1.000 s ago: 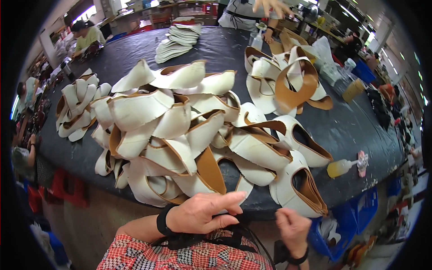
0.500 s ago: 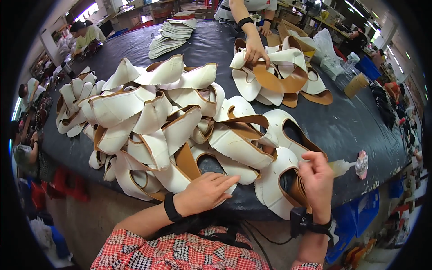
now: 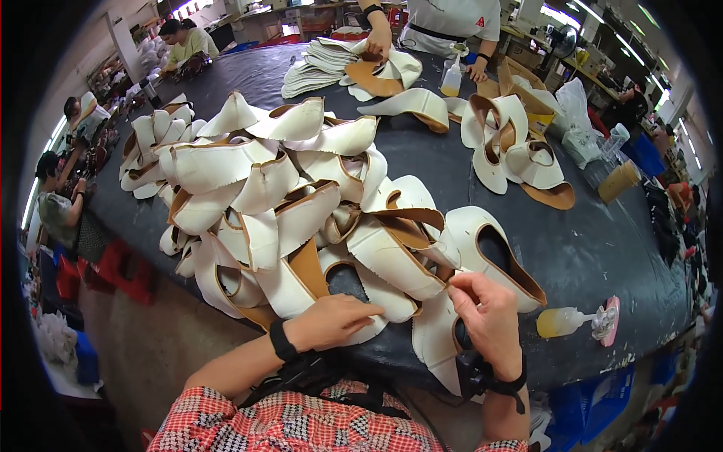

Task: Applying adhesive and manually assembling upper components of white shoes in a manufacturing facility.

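Black table: bottle, yellow liquid inside; right fingers pinched narrow at white piece; left fingers, grip unclear.

Legible matter, as seen from where I stand: no word or number can be read. The one distinct sign is a small red triangular emblem on the pale shirt of a co-worker beyond the far edge of the black-topped bench; any lettering with it is too small to make out. Toward the bench's far right corner, an open carton shows a yellow panel, on which any print is unreadable. By the right edge lies a bottle of yellow liquid; any marking on it is likewise indistinct.
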The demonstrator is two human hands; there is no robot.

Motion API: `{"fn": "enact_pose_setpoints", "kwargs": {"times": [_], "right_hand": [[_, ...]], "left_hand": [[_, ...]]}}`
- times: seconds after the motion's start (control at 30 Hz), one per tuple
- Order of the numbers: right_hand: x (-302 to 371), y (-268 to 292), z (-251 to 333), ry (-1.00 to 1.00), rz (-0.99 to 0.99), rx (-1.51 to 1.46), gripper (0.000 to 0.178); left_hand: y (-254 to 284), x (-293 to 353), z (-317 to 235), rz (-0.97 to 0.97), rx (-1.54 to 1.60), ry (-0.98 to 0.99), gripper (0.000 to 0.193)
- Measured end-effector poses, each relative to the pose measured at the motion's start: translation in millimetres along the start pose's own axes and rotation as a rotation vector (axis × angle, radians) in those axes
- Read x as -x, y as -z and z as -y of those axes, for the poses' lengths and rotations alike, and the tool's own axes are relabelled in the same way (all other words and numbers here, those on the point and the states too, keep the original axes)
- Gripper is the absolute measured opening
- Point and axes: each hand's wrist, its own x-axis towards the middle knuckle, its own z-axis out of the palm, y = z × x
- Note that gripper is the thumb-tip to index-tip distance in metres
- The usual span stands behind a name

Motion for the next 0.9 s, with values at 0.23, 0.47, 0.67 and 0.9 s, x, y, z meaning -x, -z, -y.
{"fn": "enact_pose_setpoints", "kwargs": {"times": [0.23,0.47,0.67,0.9], "right_hand": [[40,-9,38,0.03,0.196,-0.098,0.008],[55,13,87,0.115,0.29,-0.51,0.009],[49,-2,117,0.734,0.359,-1.308,0.017],[37,-57,180,0.697,0.491,-1.48,0.021]], "left_hand": [[48,17,-32,-0.254,0.023,-0.019,0.027],[73,73,-54,-0.319,-0.239,-0.045,0.027],[103,126,-59,-0.436,-0.331,0.131,0.024],[185,201,-13,-0.599,-0.453,0.313,0.018]]}}
